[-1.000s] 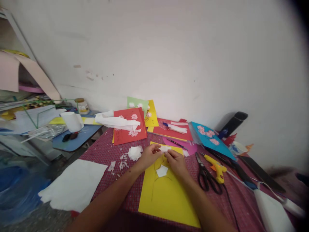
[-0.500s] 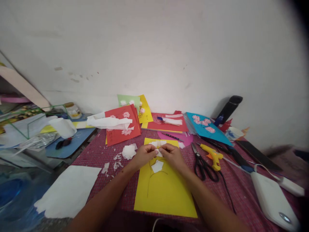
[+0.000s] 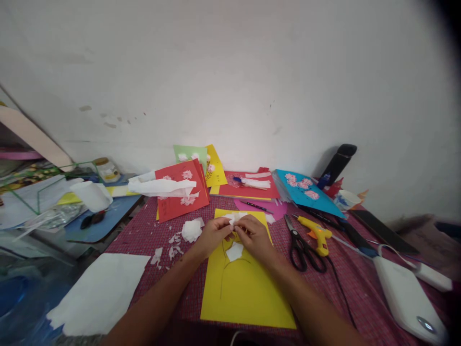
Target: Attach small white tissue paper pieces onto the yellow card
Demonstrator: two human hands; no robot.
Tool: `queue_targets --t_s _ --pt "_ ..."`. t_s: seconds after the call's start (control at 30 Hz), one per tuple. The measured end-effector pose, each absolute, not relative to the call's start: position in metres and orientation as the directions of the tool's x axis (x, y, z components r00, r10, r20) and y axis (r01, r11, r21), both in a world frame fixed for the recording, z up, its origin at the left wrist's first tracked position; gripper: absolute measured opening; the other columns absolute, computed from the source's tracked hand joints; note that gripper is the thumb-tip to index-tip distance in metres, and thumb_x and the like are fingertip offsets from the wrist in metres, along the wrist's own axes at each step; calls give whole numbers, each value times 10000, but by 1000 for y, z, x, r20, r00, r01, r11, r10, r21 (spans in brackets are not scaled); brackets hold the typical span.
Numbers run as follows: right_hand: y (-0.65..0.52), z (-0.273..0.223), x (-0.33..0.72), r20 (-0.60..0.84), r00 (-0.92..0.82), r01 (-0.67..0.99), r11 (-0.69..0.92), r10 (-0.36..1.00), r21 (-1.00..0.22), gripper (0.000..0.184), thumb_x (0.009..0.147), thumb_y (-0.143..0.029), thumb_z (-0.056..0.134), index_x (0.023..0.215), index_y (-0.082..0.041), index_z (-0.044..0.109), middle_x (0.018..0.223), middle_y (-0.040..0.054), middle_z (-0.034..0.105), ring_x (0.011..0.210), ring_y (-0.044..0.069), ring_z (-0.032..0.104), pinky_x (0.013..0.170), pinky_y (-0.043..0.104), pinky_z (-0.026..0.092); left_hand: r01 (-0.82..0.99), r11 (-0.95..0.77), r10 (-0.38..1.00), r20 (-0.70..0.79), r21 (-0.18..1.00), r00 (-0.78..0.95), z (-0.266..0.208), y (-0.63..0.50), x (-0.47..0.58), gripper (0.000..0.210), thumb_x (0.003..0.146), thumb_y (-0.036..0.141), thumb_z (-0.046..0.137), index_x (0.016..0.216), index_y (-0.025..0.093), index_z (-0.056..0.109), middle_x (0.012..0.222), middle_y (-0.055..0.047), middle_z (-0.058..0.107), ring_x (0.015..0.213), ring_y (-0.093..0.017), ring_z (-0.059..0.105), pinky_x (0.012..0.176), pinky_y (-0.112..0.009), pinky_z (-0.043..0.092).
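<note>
A yellow sheet of paper [image 3: 248, 298] with curved dark lines drawn on it lies flat in front of me. Over its upper part my left hand [image 3: 218, 234] and my right hand [image 3: 254, 234] meet, fingertips pinched together. Between them is a small piece of white tissue paper [image 3: 232, 221], partly hidden by the fingers. Just below the hands, a cut white tissue piece [image 3: 234, 251] rests on the sheet. Left of it sits a small stack of white tissue pieces [image 3: 191, 230], with torn scraps [image 3: 175, 251] beside it on the checked cloth.
Black-handled scissors [image 3: 302, 247] and a yellow glue gun [image 3: 319, 233] with a cord lie at the right. Red cards [image 3: 176, 206], a blue card [image 3: 313, 202] and a pen [image 3: 256, 206] are further back. A large white tissue sheet [image 3: 104, 288] hangs over the left edge.
My fingertips have shifted and drawn closer around the white tissue piece. The hands stay over the top of the yellow sheet; the view has tilted slightly.
</note>
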State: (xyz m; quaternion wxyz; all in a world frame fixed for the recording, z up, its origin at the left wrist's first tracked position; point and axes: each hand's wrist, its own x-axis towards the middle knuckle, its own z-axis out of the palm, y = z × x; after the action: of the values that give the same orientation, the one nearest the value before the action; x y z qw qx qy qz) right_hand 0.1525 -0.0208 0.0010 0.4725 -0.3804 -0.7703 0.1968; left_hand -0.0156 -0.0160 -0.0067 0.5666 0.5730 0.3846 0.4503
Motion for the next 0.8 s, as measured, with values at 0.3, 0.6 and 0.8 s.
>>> queue_targets --t_s 0.3,0.6,0.8 --pt "-18 -3 153 552 -222 427 589 804 -686 134 854 -218 521 788 -206 637 789 51 604 752 179 546 705 299 426 -39 -55 949 64 998 308 -7 -16 -16 271 793 327 584 947 126 681 786 -55 659 653 -123 584 587 -225 439" --pt "-18 -6 151 524 -240 436 573 817 -694 91 846 -226 544 800 -200 619 765 34 587 702 162 533 662 278 411 133 -144 962 107 981 252 -5 -16 -15 274 827 340 530 913 130 683 723 -26 623 584 -102 519 554 -206 403" --pt "-20 -5 150 512 -264 420 575 817 -702 108 855 -256 542 790 -205 612 749 28 581 701 161 529 661 275 409 216 -216 956 162 952 244 -1 -19 -16 232 825 309 513 823 148 680 634 7 564 572 -102 493 539 -199 371"
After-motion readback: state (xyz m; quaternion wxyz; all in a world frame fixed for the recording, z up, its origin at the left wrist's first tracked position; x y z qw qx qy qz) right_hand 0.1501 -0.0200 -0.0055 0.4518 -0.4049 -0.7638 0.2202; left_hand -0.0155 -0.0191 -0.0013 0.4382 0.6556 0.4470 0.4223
